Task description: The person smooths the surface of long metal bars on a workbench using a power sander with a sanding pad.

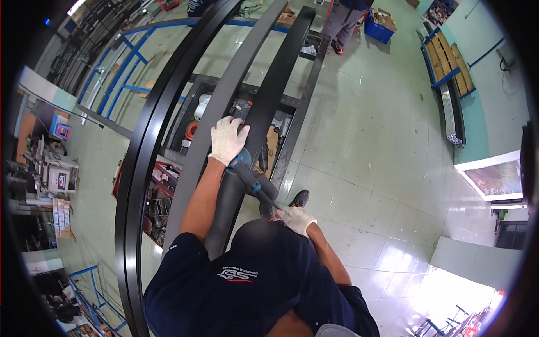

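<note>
Both my hands wear white gloves. My left hand (227, 139) is closed over the front end of a blue-and-black power tool (257, 186); the palm hides most of what it grips. The tool has a rounded blue head and a long dark body, and lies over the bars. My right hand (296, 218) is wrapped round its thin rear end, near my body. Under the left hand and forearm runs a long grey bar (238, 64). Just right of it lies a black bar (281, 73), its near part dull grey. The tool's working face is hidden.
A glossy black profile (160, 112) runs along the left. Below the bars, a dark metal frame (306, 106) holds tools, including a drill-like tool (263, 157), and tape rolls. Another person (341, 22) stands ahead near a blue crate (380, 27). Racked lengths (449, 112) line the right wall.
</note>
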### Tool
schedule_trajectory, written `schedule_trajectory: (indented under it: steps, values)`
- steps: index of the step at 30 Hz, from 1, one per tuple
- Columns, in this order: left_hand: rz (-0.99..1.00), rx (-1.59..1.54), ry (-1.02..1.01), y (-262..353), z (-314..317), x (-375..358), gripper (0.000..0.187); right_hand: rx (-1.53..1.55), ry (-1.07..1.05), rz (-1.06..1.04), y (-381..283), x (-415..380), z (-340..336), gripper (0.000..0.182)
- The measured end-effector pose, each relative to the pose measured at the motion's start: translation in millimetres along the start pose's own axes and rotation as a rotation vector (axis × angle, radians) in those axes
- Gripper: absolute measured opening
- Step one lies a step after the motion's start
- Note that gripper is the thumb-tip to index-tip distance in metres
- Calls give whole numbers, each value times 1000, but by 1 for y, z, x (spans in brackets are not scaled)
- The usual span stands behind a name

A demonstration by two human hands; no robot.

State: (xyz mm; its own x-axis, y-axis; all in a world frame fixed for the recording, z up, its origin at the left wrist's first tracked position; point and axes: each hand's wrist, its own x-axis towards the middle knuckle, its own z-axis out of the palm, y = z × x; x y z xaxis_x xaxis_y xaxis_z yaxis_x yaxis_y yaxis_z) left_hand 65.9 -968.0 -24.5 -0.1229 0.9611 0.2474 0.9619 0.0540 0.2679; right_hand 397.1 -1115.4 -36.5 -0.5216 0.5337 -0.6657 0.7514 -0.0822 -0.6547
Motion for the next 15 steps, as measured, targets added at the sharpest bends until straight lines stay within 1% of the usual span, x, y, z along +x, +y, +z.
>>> schedule_trajectory:
  steps: [2,9,12,15]
  values:
    - [-9,6,10,-3,5,-1,42,-13,-17,10,11,9,-3,53]
    - [-71,5,40,-3,12,-1,42,-87,-24,47,-6,0,-44,56]
    - [-87,6,74,2,14,3,41,-83,42,16,10,9,-44,58]
    - [-110,23,62,8,16,7,39,-93,42,14,13,10,-52,58]
